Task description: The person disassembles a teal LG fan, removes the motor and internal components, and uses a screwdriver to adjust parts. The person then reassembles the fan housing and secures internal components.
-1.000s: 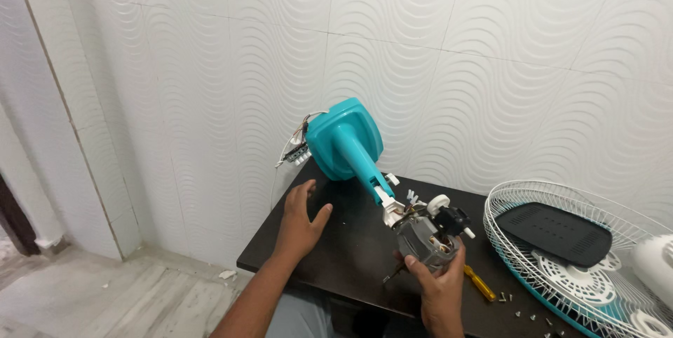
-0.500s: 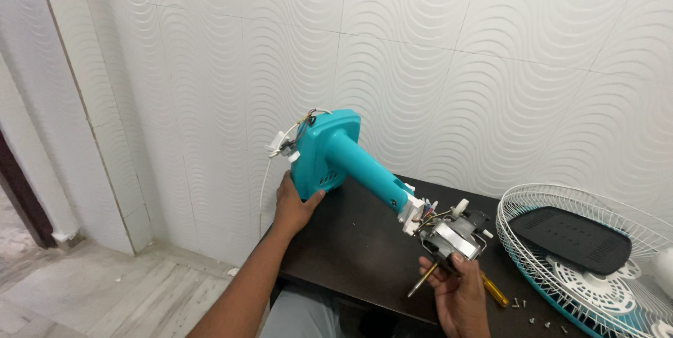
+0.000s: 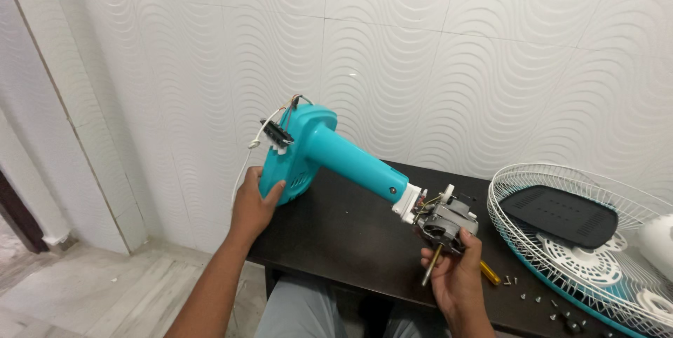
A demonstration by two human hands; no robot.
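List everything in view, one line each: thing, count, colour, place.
fan body: one, teal, held tilted above the table's left end
motor: one, grey metal, at the body's lower end
wires: a few, white and mixed, at the body's top
table: one, black, against the wall
fan grille: one, white with teal rim, on the table's right
black panel: one, lying in the grille
screwdriver: one, yellow handle, on the table behind the right hand
screws: several, dark, beside the grille
wall: white, wavy tiles
left hand: grips the body's base
right hand: holds the motor
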